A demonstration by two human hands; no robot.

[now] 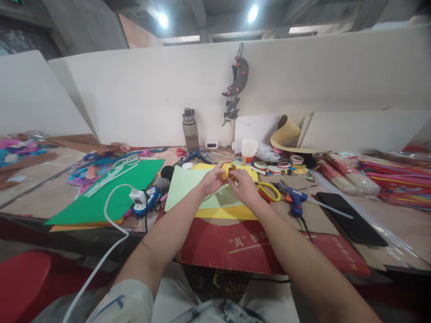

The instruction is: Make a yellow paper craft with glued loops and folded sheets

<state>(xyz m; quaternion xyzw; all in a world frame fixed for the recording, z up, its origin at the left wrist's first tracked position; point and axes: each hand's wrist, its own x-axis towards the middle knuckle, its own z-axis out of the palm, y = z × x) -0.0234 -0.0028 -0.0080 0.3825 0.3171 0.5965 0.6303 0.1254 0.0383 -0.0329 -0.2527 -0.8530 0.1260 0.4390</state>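
Between our left hand (213, 179) and right hand (243, 183) we had a small piece (228, 172), above paper sheets (183, 186) that lay on a board (208, 246). Just right of our right hand lay scissors (277, 190), then a glue gun (296, 202), and farther right a phone (352, 219). Left of our left hand we had a power strip (148, 202), with a large sheet (94, 207) farther left. Behind our hands stood a bottle (191, 134) and a cup (248, 150), before a panel (141, 98).

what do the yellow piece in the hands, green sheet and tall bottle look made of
Yellow piece: perhaps paper or foam, matte without glare, but partly hidden. Green sheet: probably card or foam, flat and matte with straight edges. Tall bottle: likely smooth plastic, smoky and see-through.
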